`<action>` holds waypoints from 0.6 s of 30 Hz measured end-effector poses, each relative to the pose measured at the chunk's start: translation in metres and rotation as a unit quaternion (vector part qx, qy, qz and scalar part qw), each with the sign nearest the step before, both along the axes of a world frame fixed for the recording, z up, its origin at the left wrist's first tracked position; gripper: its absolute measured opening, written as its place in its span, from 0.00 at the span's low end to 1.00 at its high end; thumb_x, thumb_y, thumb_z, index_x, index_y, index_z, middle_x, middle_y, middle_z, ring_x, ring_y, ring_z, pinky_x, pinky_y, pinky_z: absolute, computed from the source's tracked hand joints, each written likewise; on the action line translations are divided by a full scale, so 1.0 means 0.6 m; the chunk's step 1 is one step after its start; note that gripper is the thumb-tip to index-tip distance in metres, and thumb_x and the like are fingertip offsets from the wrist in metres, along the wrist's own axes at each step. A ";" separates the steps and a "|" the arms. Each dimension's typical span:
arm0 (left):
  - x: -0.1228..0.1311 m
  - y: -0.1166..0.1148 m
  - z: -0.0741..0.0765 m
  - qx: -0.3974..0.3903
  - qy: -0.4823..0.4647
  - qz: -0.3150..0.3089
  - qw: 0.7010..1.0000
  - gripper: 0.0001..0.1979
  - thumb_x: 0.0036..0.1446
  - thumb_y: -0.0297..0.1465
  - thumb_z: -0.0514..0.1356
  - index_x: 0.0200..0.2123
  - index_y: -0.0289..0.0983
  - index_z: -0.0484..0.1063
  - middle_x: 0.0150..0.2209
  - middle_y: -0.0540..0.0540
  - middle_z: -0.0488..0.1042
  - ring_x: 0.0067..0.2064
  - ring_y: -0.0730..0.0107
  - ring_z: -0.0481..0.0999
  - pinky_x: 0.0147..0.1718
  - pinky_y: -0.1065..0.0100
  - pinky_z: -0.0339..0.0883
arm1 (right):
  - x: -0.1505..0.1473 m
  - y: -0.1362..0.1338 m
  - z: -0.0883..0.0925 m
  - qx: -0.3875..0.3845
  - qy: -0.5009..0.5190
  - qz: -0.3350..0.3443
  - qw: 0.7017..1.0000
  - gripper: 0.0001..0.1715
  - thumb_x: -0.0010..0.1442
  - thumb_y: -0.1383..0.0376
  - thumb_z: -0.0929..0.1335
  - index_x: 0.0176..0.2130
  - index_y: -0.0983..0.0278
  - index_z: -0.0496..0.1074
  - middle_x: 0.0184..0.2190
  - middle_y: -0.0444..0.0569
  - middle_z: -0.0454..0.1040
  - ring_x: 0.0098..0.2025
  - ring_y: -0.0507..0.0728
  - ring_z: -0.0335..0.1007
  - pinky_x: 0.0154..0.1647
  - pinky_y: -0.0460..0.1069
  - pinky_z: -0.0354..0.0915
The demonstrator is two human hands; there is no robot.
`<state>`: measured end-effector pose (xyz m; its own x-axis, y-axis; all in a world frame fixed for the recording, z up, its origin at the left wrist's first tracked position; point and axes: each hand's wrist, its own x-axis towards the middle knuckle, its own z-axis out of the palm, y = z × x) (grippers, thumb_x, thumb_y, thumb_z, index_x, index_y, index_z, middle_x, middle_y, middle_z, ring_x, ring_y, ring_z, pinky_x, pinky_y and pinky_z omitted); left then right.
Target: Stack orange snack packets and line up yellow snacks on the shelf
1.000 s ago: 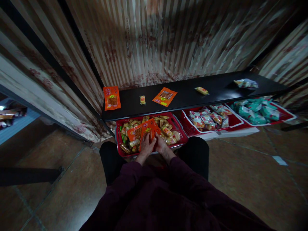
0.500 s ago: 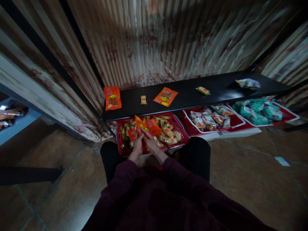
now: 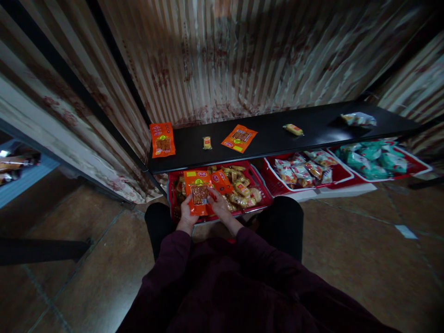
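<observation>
An orange snack packet with a clear window showing brown sticks faces up above the red basket. My left hand is closed on its lower left edge. At its right side, my right hand holds it with the fingertips over the window. Another orange packet lies partly behind it on the basket's contents. Several small gold-wrapped snacks fill the basket around my hands.
On the black shelf lie two orange packets, two small yellow-wrapped snacks and a clear bag. To the right, red baskets hold white-and-red packets and green packets. A dark shelf post stands left.
The orange packet has turned from tilted to flat, its windowed face now showing. My left hand has moved slightly left and down to its edge, and my hands have parted.
</observation>
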<state>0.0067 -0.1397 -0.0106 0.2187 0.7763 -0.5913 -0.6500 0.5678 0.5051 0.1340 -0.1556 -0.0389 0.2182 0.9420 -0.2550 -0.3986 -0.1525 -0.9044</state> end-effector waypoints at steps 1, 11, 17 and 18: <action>0.000 -0.001 0.001 0.000 -0.004 0.001 1.000 0.18 0.56 0.37 0.53 0.43 0.33 0.73 0.39 0.38 0.78 0.45 0.56 0.77 0.47 0.54 0.71 | 0.001 0.001 -0.001 0.007 -0.017 -0.014 1.000 0.15 0.47 0.71 0.70 0.37 0.56 0.76 0.49 0.43 0.73 0.62 0.57 0.56 0.67 0.58 0.45; -0.001 -0.004 0.002 -0.012 -0.045 0.014 0.999 0.20 0.58 0.37 0.51 0.47 0.31 0.71 0.45 0.37 0.76 0.46 0.57 0.76 0.48 0.57 0.69 | 0.007 0.002 0.005 0.054 -0.230 -0.051 0.970 0.19 0.48 0.72 0.66 0.39 0.57 0.76 0.45 0.45 0.76 0.54 0.57 0.66 0.64 0.59 0.53; 0.002 -0.002 -0.001 -0.019 -0.098 0.047 0.994 0.20 0.59 0.35 0.50 0.50 0.31 0.70 0.39 0.39 0.78 0.41 0.58 0.78 0.47 0.55 0.69 | 0.007 -0.008 0.025 0.110 -0.484 -0.036 0.868 0.23 0.52 0.75 0.62 0.45 0.62 0.75 0.54 0.51 0.70 0.60 0.60 0.58 0.64 0.61 0.53; 0.003 -0.002 0.000 -0.022 -0.103 0.052 0.993 0.20 0.60 0.34 0.50 0.50 0.31 0.70 0.39 0.39 0.78 0.41 0.59 0.78 0.47 0.56 0.69 | 0.007 -0.010 0.025 0.121 -0.501 -0.031 0.856 0.23 0.53 0.75 0.62 0.46 0.62 0.75 0.54 0.51 0.71 0.60 0.60 0.58 0.63 0.61 0.54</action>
<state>0.0085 -0.1409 -0.0108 0.2579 0.7758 -0.5758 -0.7935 0.5101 0.3319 0.1380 -0.1615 -0.0236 0.2648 0.9196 0.2901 0.5958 0.0806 -0.7991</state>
